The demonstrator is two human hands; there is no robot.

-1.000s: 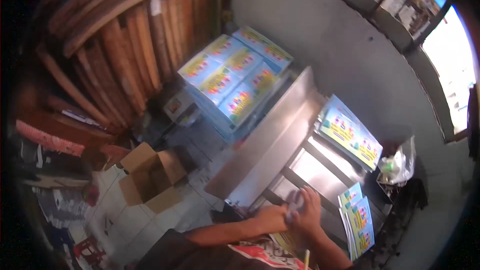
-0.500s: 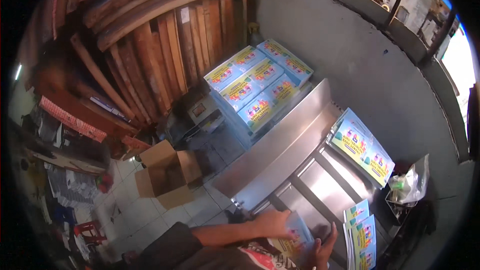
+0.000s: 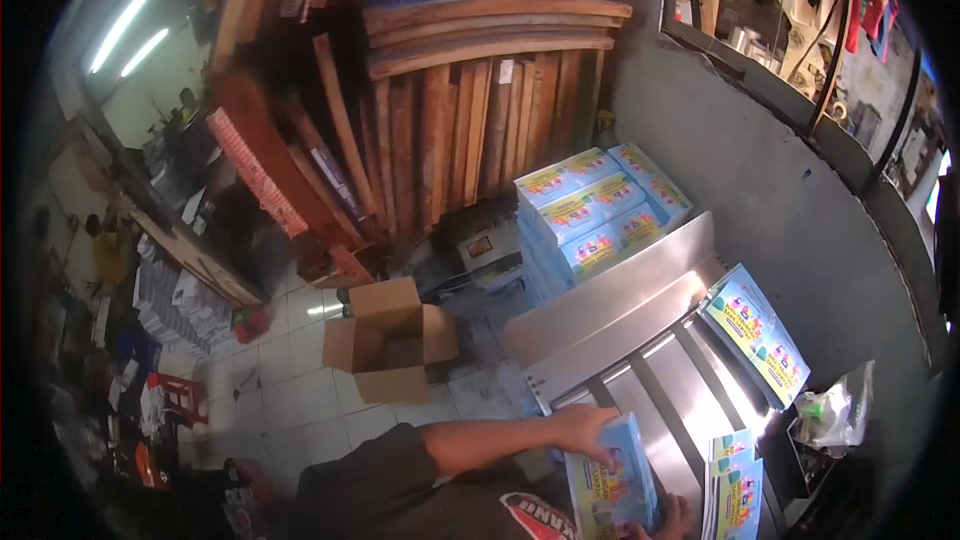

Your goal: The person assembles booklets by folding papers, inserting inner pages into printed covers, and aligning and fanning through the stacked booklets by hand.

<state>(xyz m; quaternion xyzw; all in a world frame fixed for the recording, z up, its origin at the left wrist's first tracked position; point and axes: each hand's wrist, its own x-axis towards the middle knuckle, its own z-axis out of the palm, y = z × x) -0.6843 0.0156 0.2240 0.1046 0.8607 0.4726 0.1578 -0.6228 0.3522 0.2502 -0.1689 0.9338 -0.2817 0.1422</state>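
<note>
A stack of light-blue booklets (image 3: 608, 485) with yellow lettering and cartoon figures is between my hands at the bottom of the view. My left hand (image 3: 588, 432) grips its far edge, thumb on the top cover and the fingers hidden behind. At the near right corner is my right hand (image 3: 668, 522), its fingers curled against the stack's side and partly cut off by the lower edge. Just right of it, a fanned pile of the same booklets (image 3: 735, 495) lies on the metal table (image 3: 640, 415). Farther back on that table is another pile of booklets (image 3: 758, 335).
An open cardboard box (image 3: 388, 380) stands on the tiled floor, left of the table. Tall stacks of booklets (image 3: 590, 220) rise behind the table's raised metal edge (image 3: 620, 290). Wooden frames (image 3: 450, 140) line the back. A plastic bag (image 3: 840, 410) sits at the right.
The view has swung left, so the scene appears shifted right and lower. The stack between my hands has tilted more upright, with my left hand now on its far edge.
</note>
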